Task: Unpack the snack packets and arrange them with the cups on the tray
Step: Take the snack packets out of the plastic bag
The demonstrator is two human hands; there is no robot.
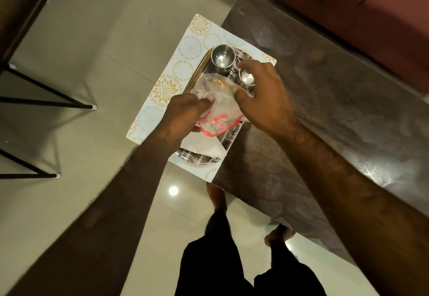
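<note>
A steel tray [198, 157] lies on a patterned placemat [185, 47] at the table's left end. Two steel cups stand at the tray's far end: one [222, 58] in full view, the other [246, 77] partly under my right hand. A clear plastic snack packet [216, 100] with red print and orange snacks inside lies over the tray's middle. My left hand [183, 115] grips its left side and my right hand [262, 96] pinches its right edge. A white paper napkin [204, 148] rests on the tray's near end.
The dark wooden table [313, 100] stretches to the right, with a reddish sofa [359, 5] behind it. Black metal furniture legs [46, 100] stand on the tiled floor at left. My legs and feet are below the table edge.
</note>
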